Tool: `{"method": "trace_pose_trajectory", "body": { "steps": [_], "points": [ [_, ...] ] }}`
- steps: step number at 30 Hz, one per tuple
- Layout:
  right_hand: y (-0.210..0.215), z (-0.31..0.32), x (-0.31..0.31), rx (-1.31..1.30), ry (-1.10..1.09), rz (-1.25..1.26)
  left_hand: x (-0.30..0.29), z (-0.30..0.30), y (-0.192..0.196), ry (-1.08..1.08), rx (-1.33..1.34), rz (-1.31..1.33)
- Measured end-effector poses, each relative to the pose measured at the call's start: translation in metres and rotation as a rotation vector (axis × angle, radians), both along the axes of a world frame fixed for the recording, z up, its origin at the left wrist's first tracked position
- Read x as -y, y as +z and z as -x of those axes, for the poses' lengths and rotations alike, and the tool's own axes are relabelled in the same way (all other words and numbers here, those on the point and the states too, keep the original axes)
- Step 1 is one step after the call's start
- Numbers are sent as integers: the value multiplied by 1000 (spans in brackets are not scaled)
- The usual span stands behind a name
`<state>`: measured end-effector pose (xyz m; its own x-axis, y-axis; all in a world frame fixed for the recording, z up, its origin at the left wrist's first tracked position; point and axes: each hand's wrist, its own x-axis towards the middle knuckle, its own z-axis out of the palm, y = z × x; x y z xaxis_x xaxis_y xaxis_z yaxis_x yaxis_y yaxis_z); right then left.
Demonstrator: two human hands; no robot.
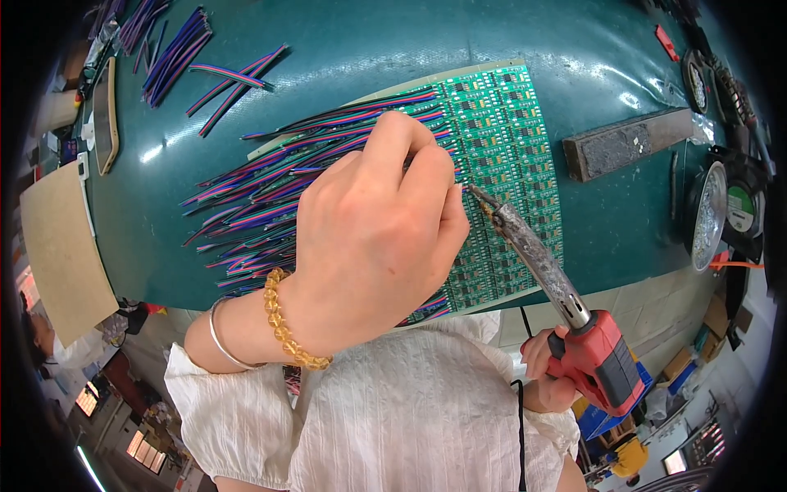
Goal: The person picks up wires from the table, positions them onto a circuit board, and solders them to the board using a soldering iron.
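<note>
A large panel of green circuit boards (525,123) lies on the table. Rows of multicoloured ribbon wires (254,209) run left from it. My left hand (381,213), wearing a bead bracelet and a bangle, is over the panel with its fingers closed in a pinch. Coloured wire ends show beside its thumb tip; most of the wire is hidden under the hand. My right hand (545,373) grips the red and black handle of a soldering iron (611,373). The iron's dark tip reaches the panel right beside my left thumb.
Loose ribbon wires (176,61) lie on the green table (344,37) at the far left, near a phone (106,115). On the right are a dark, crusted block (627,143), a round metal dish (707,217) and a black fan (742,205). A black cord (520,435) hangs near my body.
</note>
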<state>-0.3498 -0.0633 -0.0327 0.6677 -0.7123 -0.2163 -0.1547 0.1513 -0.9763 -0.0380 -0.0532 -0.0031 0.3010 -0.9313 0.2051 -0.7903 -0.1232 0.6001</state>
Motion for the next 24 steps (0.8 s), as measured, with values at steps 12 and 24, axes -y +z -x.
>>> {"method": "trace_pose_trajectory", "body": {
  "steps": [12, 24],
  "points": [
    [6, 6, 13, -159, 213, 95, 0, 0, -3, -1, 40, 25],
    [4, 3, 6, -23, 42, -41, 0, 0, -2, -6, 45, 23]
  ]
}}
